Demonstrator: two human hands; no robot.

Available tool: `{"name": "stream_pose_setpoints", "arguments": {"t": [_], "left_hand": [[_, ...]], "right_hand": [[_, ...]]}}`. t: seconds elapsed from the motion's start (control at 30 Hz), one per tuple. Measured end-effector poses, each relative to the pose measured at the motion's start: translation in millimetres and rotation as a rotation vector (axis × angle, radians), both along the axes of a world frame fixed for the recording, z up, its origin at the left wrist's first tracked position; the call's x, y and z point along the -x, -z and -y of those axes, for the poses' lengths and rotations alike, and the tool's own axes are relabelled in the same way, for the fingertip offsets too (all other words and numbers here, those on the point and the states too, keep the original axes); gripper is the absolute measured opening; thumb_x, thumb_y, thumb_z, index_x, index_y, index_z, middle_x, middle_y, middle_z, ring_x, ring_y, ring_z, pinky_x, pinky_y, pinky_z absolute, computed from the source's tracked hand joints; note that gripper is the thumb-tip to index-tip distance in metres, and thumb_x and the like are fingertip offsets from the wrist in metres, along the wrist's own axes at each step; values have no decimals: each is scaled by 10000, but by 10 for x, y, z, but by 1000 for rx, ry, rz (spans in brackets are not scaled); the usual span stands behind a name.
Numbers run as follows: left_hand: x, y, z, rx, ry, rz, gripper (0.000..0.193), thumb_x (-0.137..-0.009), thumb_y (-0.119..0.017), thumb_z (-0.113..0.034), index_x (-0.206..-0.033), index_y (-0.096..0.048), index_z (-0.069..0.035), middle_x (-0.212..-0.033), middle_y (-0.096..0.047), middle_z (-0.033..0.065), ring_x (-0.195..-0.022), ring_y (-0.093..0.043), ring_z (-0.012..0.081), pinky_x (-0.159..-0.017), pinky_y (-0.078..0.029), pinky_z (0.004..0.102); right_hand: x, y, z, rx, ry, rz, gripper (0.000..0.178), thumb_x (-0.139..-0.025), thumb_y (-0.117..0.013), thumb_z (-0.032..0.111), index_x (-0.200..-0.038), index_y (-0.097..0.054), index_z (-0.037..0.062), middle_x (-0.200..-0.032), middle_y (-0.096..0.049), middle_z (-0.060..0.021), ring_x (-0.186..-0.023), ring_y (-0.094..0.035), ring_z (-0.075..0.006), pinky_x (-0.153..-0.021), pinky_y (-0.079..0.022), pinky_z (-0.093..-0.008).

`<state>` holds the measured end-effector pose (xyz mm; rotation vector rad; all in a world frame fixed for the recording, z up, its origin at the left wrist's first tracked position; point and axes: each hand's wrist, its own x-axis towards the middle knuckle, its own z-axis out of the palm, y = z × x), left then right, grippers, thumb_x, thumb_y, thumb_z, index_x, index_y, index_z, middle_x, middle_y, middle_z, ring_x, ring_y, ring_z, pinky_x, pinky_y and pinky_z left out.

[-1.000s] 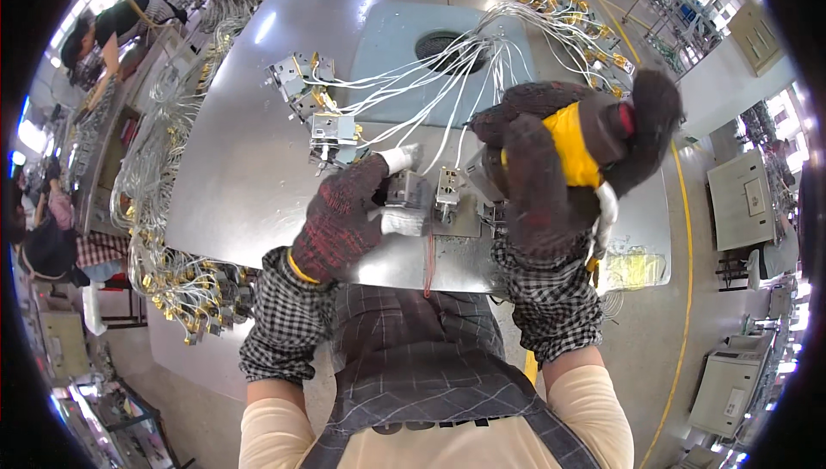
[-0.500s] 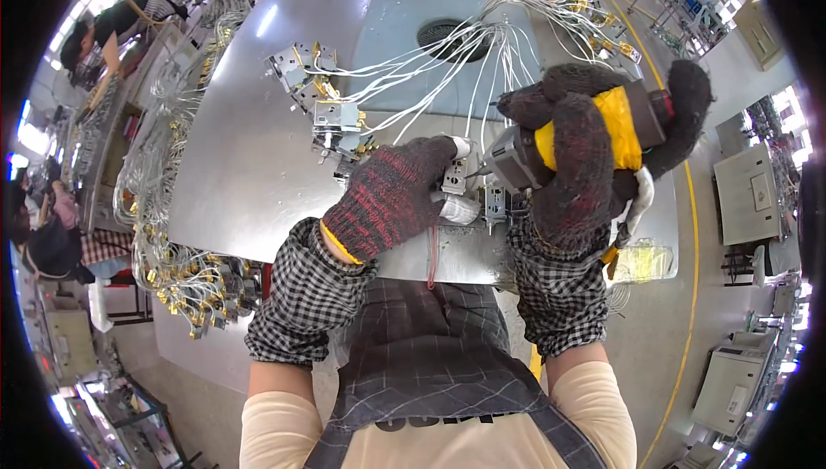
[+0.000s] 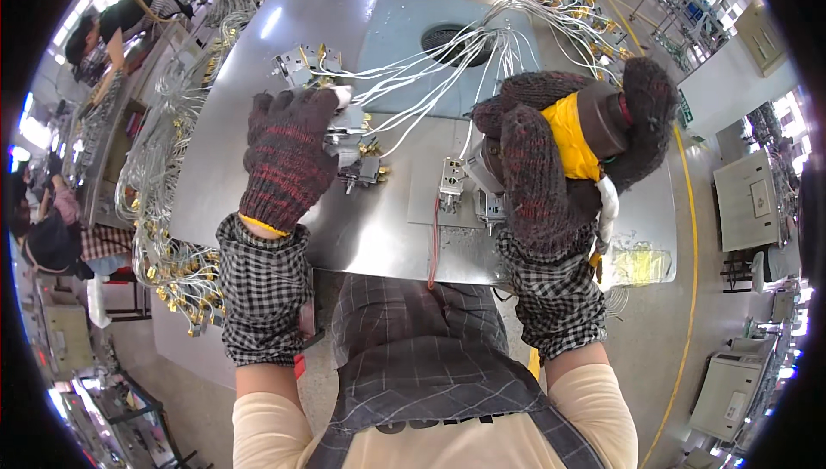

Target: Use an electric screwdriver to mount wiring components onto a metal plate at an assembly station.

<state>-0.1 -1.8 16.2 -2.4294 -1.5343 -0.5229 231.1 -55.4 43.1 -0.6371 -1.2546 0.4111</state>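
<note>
My left hand (image 3: 288,157), in a dark knitted glove with white-wrapped fingertips, is at the left cluster of wired parts. Its thumb and fingers close around a boxy silver metal component (image 3: 348,128) with a white lead. Other silver components (image 3: 297,64) with brass-coloured terminals lie beside it. My right hand (image 3: 538,181), gloved alike, grips a power screwdriver (image 3: 570,132) wrapped in yellow tape; the glove hides much of the tool. Left of its front end stands one metal component (image 3: 452,178) on a small plate. Another component (image 3: 490,206) sits close under the tool.
White leads (image 3: 422,82) fan out from a dark round opening (image 3: 456,43) in the metal table (image 3: 232,151). More components (image 3: 594,21) lie at the far right. Bundles of white leads (image 3: 151,176) hang along the left side. Co-workers (image 3: 129,30) work at the left.
My left hand has left the component by the screwdriver and moved left to the cluster, closing on one there. The screwdriver has shifted slightly left, its tip no longer at that component.
</note>
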Motion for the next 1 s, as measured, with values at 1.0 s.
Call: {"name": "stream_pose_setpoints", "arguments": {"t": [1.0], "left_hand": [[-720, 295, 235, 475, 520, 703, 590, -755, -823, -229, -1275, -579, -94, -970, -655, 109, -807, -685, 199, -705, -545, 348]], "right_hand": [[-262, -117, -113, -161, 47, -211, 741, -865, -642, 39, -1479, -241, 136, -914, -669, -178, -685, -684, -274, -622, -606, -406]]}}
